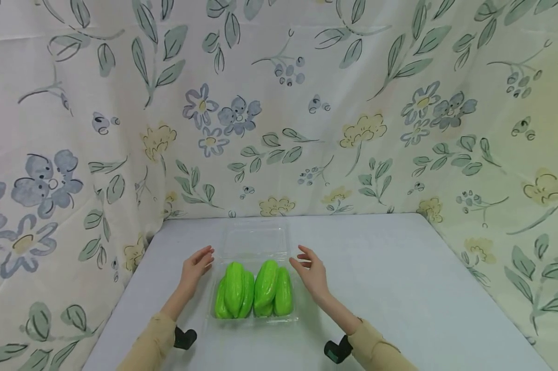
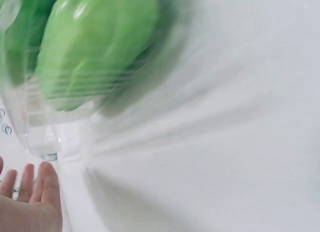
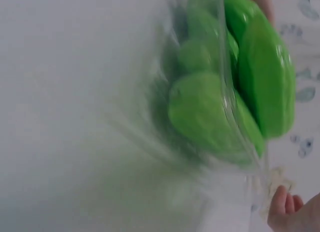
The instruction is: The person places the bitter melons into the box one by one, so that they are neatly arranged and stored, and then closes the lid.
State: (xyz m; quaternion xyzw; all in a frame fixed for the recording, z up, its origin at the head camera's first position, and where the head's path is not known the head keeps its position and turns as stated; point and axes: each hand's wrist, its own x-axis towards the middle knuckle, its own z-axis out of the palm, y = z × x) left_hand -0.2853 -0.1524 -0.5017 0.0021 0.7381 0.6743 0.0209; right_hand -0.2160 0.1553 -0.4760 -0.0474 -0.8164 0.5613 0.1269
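Note:
An open clear plastic clamshell box (image 1: 279,318) stands on the table, packed with several bright green, glossy, elongated fruits or vegetables (image 1: 234,289). Their exact kind I cannot tell. Its transparent lid (image 1: 255,241) lies folded back behind the tray. My left hand (image 1: 196,266) is held just left of the box, fingers extended toward the lid's side. On the other side, my right hand (image 1: 312,272) hovers by the box's right edge with fingers loosely bent. Neither hand holds anything. Both wrist views show the green produce (image 2: 97,46) through the clear wall, with fingertips near a corner.
A white table (image 1: 376,288) carries the box near its left-centre. Behind and at both sides hangs a floral cloth (image 1: 279,113). Dark wrist cameras (image 1: 185,338) sit beneath the beige sleeves (image 1: 151,340).

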